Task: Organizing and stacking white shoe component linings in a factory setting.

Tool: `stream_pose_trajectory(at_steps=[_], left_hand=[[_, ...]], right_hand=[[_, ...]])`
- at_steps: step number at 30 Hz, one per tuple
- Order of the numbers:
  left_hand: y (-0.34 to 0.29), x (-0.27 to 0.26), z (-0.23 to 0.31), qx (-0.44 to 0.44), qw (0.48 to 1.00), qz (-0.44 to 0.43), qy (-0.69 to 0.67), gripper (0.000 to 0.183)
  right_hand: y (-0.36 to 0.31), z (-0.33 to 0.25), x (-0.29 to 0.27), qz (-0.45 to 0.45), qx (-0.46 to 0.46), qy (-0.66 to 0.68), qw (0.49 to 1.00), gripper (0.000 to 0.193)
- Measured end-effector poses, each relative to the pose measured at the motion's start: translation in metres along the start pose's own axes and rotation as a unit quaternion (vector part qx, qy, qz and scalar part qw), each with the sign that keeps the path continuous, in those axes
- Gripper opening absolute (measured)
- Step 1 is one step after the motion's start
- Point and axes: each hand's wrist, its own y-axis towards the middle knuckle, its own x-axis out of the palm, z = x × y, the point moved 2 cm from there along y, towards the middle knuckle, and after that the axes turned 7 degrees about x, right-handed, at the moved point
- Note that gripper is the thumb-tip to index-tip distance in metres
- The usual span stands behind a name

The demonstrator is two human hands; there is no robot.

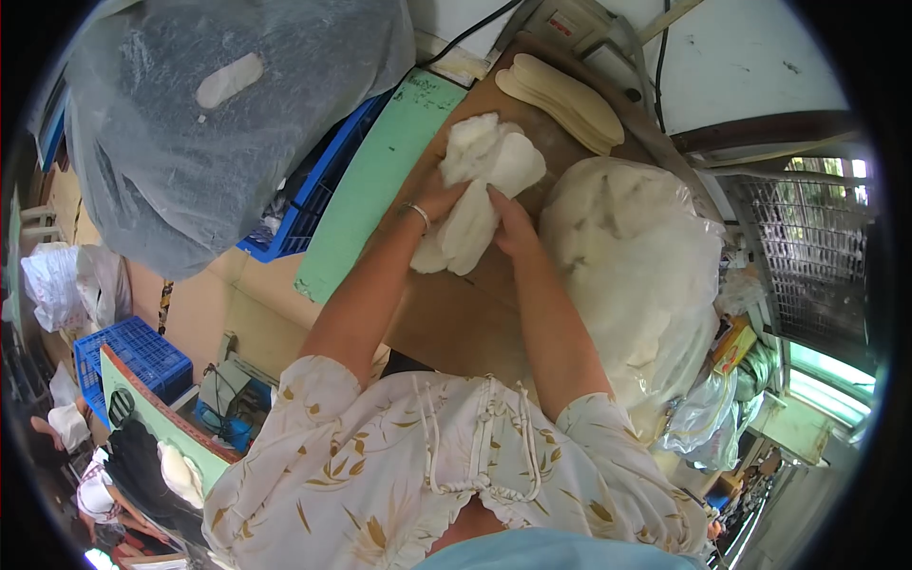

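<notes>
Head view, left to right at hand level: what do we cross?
Grey plastic sheeting → blue crate → pale green board → left hand → white fluffy bundle → right hand → clear bag of white fluff → metal grille.

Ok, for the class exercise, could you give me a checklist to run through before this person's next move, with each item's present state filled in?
1. Left grip on the fluffy white pads: ok.
2. Right grip on them too: ok.
3. Pads lined up edge to edge: not ok, their ends splay apart.
4. Number of pads held: cannot tell, they overlap.
5. Stack of cream insoles apart from both grips: ok.
6. Translucent plastic bag not touching the right forearm: cannot tell from this angle.
</notes>
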Motion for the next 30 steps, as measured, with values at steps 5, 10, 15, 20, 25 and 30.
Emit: stream_pose_trajectory(at_steps=[5, 10, 15, 20, 25, 30], left_hand=[[0.028, -0.061, 0.0, -0.009, 0.96, 0.031, 0.277, 0.065], [0.024, -0.091, -0.013, 0.094, 0.95, 0.158, 0.251, 0.057], [-0.104, -0.074, -0.02, 0.214, 0.856, 0.387, 0.268, 0.047], [-0.25, -0.052, -0.127, -0.012, 0.772, 0.634, 0.037, 0.053], [-0.229, -0.031, -0.169, -0.121, 0.733, 0.401, -0.535, 0.076], [-0.227, -0.026, -0.183, -0.082, 0.725, 0.423, -0.537, 0.071]], right_hand=[[0.031, 0.007, 0.048, -0.038, -0.007, -0.031, 0.999, 0.048], [0.066, 0.016, 0.07, -0.151, -0.096, -0.063, 0.982, 0.048], [0.046, 0.013, 0.06, -0.086, -0.071, -0.117, 0.987, 0.053], [0.011, 0.019, 0.025, 0.056, -0.023, -0.15, 0.987, 0.054], [0.006, 0.024, 0.004, 0.082, -0.017, -0.161, 0.983, 0.052], [0.003, 0.02, 0.005, 0.075, -0.005, -0.201, 0.977, 0.047]])
